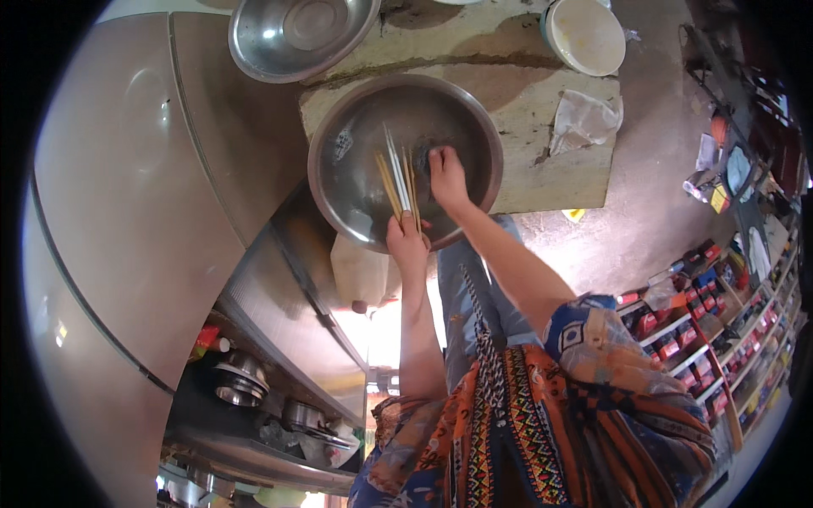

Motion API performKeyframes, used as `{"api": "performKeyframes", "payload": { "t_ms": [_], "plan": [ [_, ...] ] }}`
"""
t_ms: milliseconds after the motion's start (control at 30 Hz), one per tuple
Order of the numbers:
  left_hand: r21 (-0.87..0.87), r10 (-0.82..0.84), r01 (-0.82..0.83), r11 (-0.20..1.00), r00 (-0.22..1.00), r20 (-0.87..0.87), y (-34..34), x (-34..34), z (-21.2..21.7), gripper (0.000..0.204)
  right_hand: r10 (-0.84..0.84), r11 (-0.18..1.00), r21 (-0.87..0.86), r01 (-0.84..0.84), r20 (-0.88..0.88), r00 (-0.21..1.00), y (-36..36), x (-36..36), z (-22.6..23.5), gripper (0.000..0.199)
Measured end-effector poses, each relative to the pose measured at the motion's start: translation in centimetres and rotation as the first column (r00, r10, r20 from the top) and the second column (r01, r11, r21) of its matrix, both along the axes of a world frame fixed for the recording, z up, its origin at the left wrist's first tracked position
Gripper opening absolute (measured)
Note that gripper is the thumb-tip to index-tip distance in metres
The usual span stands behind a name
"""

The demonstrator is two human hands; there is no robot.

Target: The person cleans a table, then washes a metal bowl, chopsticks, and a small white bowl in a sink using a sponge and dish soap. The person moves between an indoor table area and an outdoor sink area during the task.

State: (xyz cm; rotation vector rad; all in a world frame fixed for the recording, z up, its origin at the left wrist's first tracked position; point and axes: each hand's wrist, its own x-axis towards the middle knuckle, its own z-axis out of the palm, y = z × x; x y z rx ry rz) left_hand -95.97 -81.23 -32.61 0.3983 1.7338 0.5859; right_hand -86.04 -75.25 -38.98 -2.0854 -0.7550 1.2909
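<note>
A wide metal basin (491, 140) rests on the light board, with what looks like water inside. My left hand (408, 237) is closed around the lower ends of a bundle of chopsticks (395, 182), over the basin's near side. Some sticks are tan and some whitish; they fan out away from me. To the right of their tips, my right hand (449, 179) is closed low inside the basin. Something dark shows beside its fingers, too unclear to name. A whitish mesh-like patch (343, 144) shows at the basin's left inner wall.
A second metal basin (254, 51) stands at the far left of the board (529, 182). A white bowl (584, 38) and a crumpled whitish cloth or bag (584, 123) are at the right. A large cabinet (118, 186) fills the left; shelves of boxes (703, 364) stand lower right.
</note>
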Motion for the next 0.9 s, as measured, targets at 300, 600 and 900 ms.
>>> {"api": "performKeyframes", "payload": {
  "t_ms": [300,600,900],
  "plan": [
    [0.021,-0.123,0.123,0.992,0.992,0.011,0.9,0.6,1.2,0.026,0.178,0.969,-0.187,-0.162,0.073,0.981,1.1,-1.5,0.3,0.047],
    [0.084,-0.133,0.128,0.988,0.99,0.054,-0.5,-0.2,0.4,0.025,0.24,0.958,-0.185,-0.219,0.098,0.966,-0.3,-2.2,3.3,0.049],
    [-0.043,0.331,-0.329,0.943,0.925,0.185,-3.2,0.5,0.5,0.021,0.118,0.993,-0.038,-0.115,0.105,0.987,6.8,2.6,1.3,0.044]
  ]
}}
